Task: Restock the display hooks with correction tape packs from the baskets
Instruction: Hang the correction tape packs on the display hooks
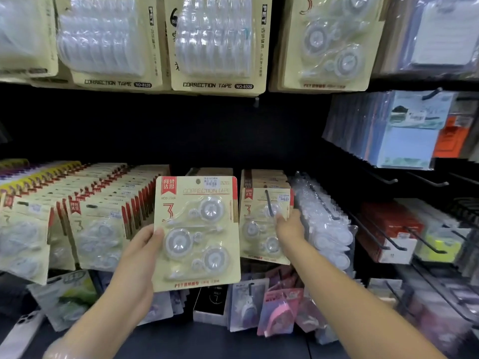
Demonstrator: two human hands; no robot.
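1. The left hand holds a correction tape pack upright by its left edge, thumb on the front and fingers behind; the grip is closed around the card.
2. The pack is a cream card with red corners, a large red "3" and three clear round dispensers under a plastic blister. It is held in front of the display, apart from any hook.
3. The right hand reaches to the hanging packs just to the right of the held one. Its fingers touch the front pack beside a dark display hook; whether this grip is pinching the card or merely resting on it cannot be told.
4. To the left, long rows of matching packs hang packed tightly together on their hooks.
5. Above, larger cream cards printed "CORRECTION TAPE NO-8320" hang against a black back wall.
6. On the right side, bare black hooks stick out among notepads and red boxes.
7. Below, smaller pink and grey blister packs hang in a lower row.
8. A white phone lies at the lower left corner.
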